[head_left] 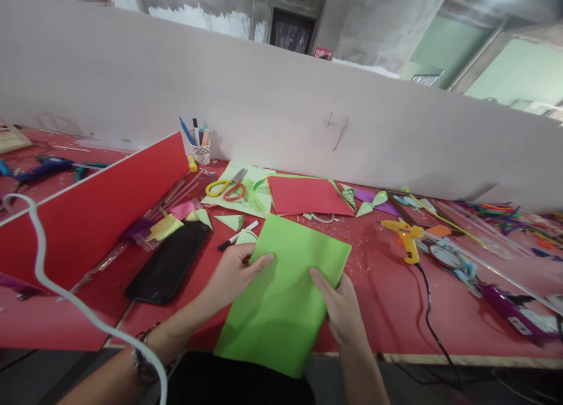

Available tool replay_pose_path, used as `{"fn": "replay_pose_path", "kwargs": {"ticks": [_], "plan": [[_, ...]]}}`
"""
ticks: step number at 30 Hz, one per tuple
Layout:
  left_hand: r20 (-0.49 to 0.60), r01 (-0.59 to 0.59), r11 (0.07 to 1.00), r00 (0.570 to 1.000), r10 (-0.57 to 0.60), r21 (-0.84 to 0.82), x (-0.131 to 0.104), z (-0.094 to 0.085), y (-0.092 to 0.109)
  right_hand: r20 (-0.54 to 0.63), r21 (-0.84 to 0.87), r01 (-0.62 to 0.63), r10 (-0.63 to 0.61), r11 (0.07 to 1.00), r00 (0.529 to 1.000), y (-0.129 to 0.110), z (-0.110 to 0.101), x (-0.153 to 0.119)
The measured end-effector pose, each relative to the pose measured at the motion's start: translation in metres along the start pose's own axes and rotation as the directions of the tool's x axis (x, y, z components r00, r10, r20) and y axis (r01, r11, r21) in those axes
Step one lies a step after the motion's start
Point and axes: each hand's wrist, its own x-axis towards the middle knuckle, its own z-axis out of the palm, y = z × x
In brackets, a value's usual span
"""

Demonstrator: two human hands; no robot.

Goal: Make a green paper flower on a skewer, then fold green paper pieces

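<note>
A bright green sheet of paper (281,293) is tilted over the table's front edge, held from both sides. My left hand (240,270) grips its left edge, thumb on top and fingers underneath. On the right edge my right hand (338,299) pinches it the same way. Beyond the sheet lie red paper (308,195) and pale green paper (211,201) with scissors (226,189) on it. A black-and-white marker (237,236) and small pale green cones (231,221) are near my left hand.
A black phone (169,264) and an upright red board (101,200) stand left, with a white cable (79,302) in front. Right are a yellow glue gun (407,238), its cord and a purple tool (512,311). A pen cup (202,153) is by the grey partition (272,106).
</note>
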Motion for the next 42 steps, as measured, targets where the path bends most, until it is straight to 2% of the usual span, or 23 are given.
{"fn": "replay_pose_path", "kwargs": {"ticks": [3, 8, 15, 19, 23, 26, 28, 33, 37, 42], "plan": [[0.053, -0.035, 0.999, 0.998, 0.033, 0.031, 0.0, 0.0, 0.0, -0.011, -0.044, 0.009, -0.009, 0.999, 1.0, -0.001, 0.0, -0.001], [0.151, 0.021, 0.995, 0.988, -0.006, -0.1, -0.001, -0.002, -0.002, -0.014, -0.162, 0.042, -0.045, 0.986, 0.999, -0.001, -0.001, -0.003], [0.162, 0.076, 0.996, 0.983, -0.083, 0.048, -0.009, -0.002, 0.003, 0.029, -0.212, 0.05, -0.045, 0.976, 0.999, -0.003, -0.001, -0.006], [0.176, 0.027, 0.997, 0.984, -0.038, 0.067, -0.012, -0.002, 0.006, 0.046, -0.216, 0.083, -0.075, 0.973, 0.996, -0.004, -0.003, -0.007], [0.167, -0.024, 0.995, 0.986, 0.007, 0.097, -0.014, -0.004, 0.007, 0.091, -0.091, 0.168, -0.16, 0.982, 0.983, -0.003, -0.009, -0.004], [0.171, -0.044, 0.992, 0.985, 0.023, 0.119, -0.016, -0.004, 0.007, 0.107, 0.058, 0.186, -0.191, 0.981, 0.976, -0.004, -0.013, 0.0], [0.185, -0.053, 0.989, 0.982, 0.028, 0.135, -0.017, -0.003, 0.008, 0.096, 0.093, 0.183, -0.192, 0.979, 0.977, -0.004, -0.015, 0.001], [0.213, -0.074, 0.984, 0.976, 0.038, 0.161, -0.017, -0.002, 0.006, 0.067, 0.07, 0.113, -0.118, 0.991, 0.991, -0.006, -0.013, 0.003], [0.196, -0.115, 0.976, 0.977, 0.078, 0.184, -0.015, -0.002, 0.005, 0.028, 0.06, 0.072, -0.074, 0.996, 0.997, -0.007, -0.01, 0.003], [0.228, -0.152, 0.97, 0.968, 0.107, 0.188, -0.014, -0.003, 0.005, 0.017, 0.056, 0.087, -0.089, 0.995, 0.996, -0.01, -0.008, 0.003]]}}
